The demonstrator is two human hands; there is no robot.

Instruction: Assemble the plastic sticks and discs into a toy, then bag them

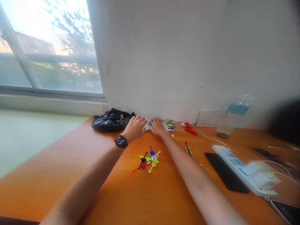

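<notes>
Both my arms reach to the back of the orange-brown table [110,193]. My left hand [135,128], with a black smartwatch [121,141] on its wrist, is curled at the left edge of a small clear plastic bag [148,126]. At the bag's right edge my right hand [158,126] is closed too, its fingertips partly hidden. The bag's contents are too blurred to tell. Nearer, between my forearms, lies a cluster of small plastic arrow spinners [150,161] in blue, white, green, black, red and yellow.
Left of my hands sits a black plastic bag [112,121]. Packets of colourful parts [171,125] and a red object [191,129] lie to the right. Beyond my right forearm are a black phone [225,172], a white power strip [241,168] with cables, and a clear bottle [226,123].
</notes>
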